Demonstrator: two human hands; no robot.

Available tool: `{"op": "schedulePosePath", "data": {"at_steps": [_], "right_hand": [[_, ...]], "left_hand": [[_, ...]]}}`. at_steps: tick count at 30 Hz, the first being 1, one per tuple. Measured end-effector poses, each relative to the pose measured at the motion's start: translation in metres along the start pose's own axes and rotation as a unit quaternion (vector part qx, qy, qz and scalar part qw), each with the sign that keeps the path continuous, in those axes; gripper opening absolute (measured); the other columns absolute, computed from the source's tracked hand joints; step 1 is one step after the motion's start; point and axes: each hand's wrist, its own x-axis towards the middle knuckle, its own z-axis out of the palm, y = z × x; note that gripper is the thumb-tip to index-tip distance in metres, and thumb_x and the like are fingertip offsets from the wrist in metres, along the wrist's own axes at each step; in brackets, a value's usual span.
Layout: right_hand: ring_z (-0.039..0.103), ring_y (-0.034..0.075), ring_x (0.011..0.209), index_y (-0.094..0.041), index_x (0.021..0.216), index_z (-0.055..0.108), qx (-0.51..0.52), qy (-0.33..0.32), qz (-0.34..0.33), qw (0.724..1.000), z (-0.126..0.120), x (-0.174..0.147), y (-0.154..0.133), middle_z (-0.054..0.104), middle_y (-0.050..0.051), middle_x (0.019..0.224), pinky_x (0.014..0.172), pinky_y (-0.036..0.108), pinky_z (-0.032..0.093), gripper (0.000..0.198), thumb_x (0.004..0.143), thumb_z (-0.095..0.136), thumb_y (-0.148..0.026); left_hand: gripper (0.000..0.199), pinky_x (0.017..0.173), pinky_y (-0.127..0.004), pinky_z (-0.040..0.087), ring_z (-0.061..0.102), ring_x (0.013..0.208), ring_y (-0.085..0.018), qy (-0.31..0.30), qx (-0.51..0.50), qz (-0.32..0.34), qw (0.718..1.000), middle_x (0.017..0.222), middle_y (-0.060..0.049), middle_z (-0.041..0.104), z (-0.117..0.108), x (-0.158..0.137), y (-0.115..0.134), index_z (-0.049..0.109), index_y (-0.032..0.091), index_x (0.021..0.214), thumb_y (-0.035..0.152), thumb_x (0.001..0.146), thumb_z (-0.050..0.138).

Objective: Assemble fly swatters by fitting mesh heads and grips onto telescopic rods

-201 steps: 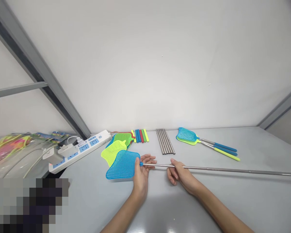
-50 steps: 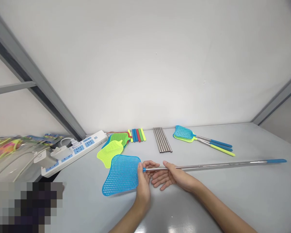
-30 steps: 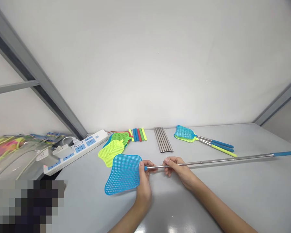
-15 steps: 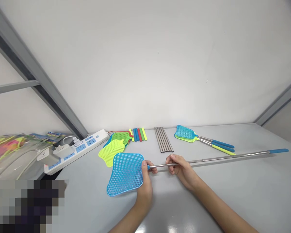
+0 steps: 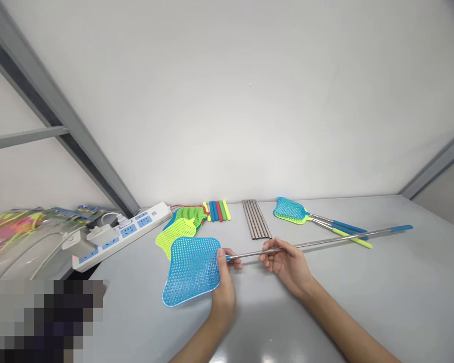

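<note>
A blue fly swatter [image 5: 192, 272] with a long telescopic metal shaft lies across both my hands above the table. My left hand [image 5: 226, 282] is closed on it where the mesh head joins the shaft, the thumb along the head's edge. Further right, my right hand [image 5: 285, 262] holds the shaft loosely between thumb and fingers, the palm partly turned up. The shaft runs on to a blue handle [image 5: 401, 228] at the far right, passing over the handles of finished-looking swatters [image 5: 290, 208] lying on the table.
Loose mesh heads [image 5: 176, 233] lie behind the blue one, beside a row of coloured grip sleeves [image 5: 220, 210]. Several metal rods [image 5: 256, 219] lie side by side mid-table. A white power strip [image 5: 124, 234] with plugs and plastic-bagged items [image 5: 18, 237] are at left. A wall stands behind.
The swatter's shaft has become shorter, its blue handle end drawn in leftward. Both hands keep hold of the swatter and have shifted only slightly.
</note>
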Motion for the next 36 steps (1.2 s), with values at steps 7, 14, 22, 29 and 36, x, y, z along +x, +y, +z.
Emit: {"op": "schedulePosePath", "data": {"at_steps": [7,14,22,29,36], "right_hand": [[0.048,0.012,0.052,-0.012,0.07,0.057,-0.068,0.01,-0.035,0.997,-0.001,0.0,0.002,0.057,0.006,0.058,0.051,0.024,0.033,0.034,0.08,0.036,-0.036],[0.045,0.01,0.042,-0.012,0.066,0.056,-0.174,0.013,0.005,0.985,-0.001,0.006,0.004,0.053,0.003,0.05,0.044,0.023,0.032,0.04,0.077,0.035,-0.044],[0.045,0.01,0.041,-0.01,0.062,0.057,-0.209,-0.033,0.039,0.977,0.003,0.005,0.007,0.054,0.005,0.05,0.043,0.023,0.033,0.051,0.076,0.028,-0.05],[0.045,0.011,0.039,-0.013,0.043,0.047,-0.162,-0.085,0.058,0.981,0.005,-0.001,0.008,0.046,0.002,0.043,0.046,0.026,0.035,0.059,0.079,0.02,-0.051],[0.046,0.012,0.038,-0.013,0.043,0.047,-0.147,-0.118,0.086,0.978,0.002,0.001,0.017,0.046,0.003,0.043,0.044,0.026,0.034,0.06,0.08,0.016,-0.049]], "left_hand": [[0.036,0.048,-0.024,0.038,0.048,0.045,-0.012,-0.046,-0.038,-0.096,0.994,0.051,-0.001,0.053,0.002,-0.001,-0.006,0.049,0.015,0.066,0.047,0.076,0.035],[0.045,0.046,-0.024,0.038,0.048,0.042,-0.012,-0.074,-0.079,-0.135,0.985,0.046,-0.001,0.052,0.003,-0.001,-0.005,0.049,0.015,0.06,0.053,0.074,0.031],[0.043,0.04,-0.022,0.033,0.044,0.039,-0.01,-0.025,-0.082,-0.129,0.988,0.044,0.001,0.049,0.001,-0.007,-0.005,0.048,0.015,0.057,0.053,0.073,0.034],[0.046,0.04,-0.021,0.03,0.039,0.038,-0.008,-0.012,-0.058,-0.1,0.993,0.044,0.001,0.047,0.0,-0.016,-0.005,0.048,0.016,0.052,0.05,0.077,0.029],[0.047,0.041,-0.021,0.029,0.036,0.037,-0.008,-0.026,-0.039,-0.106,0.993,0.042,0.002,0.043,-0.001,-0.021,-0.006,0.045,0.017,0.05,0.053,0.075,0.029]]}}
